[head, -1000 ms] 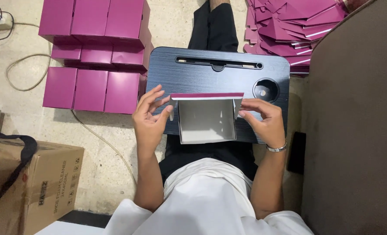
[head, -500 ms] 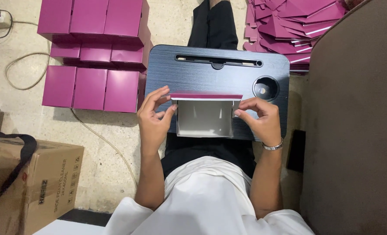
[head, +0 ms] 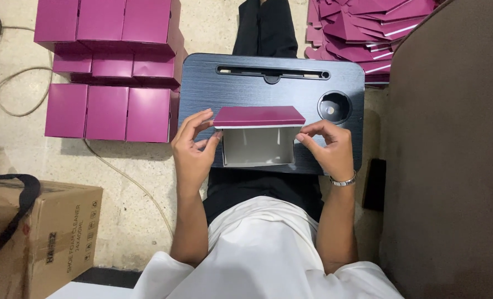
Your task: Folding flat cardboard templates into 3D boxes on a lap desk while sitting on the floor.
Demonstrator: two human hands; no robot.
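The scene is lit by soft, even light, and nothing is too dark to be seen. A soft shadow is thrown on the floor (head: 119,160) below the stacked purple boxes (head: 108,113), toward 6 o'clock, so the light seems to come from 12 o'clock. A pale shine is seen on the dark table (head: 268,91). The white shirt (head: 263,249) at 6 o'clock looks very bright. Everything is seen sharp, with no blur. Little bending is seen at the edges.

Small packaging workshop, floor-level setup. Bare concrete floor (head: 130,221) with assembled magenta boxes (head: 110,66) stacked left of the lap table (head: 246,88), flat unfolded blanks (head: 363,27) piled past its far right corner. Cardboard carton (head: 52,238) and loose cables (head: 13,88) on the floor.
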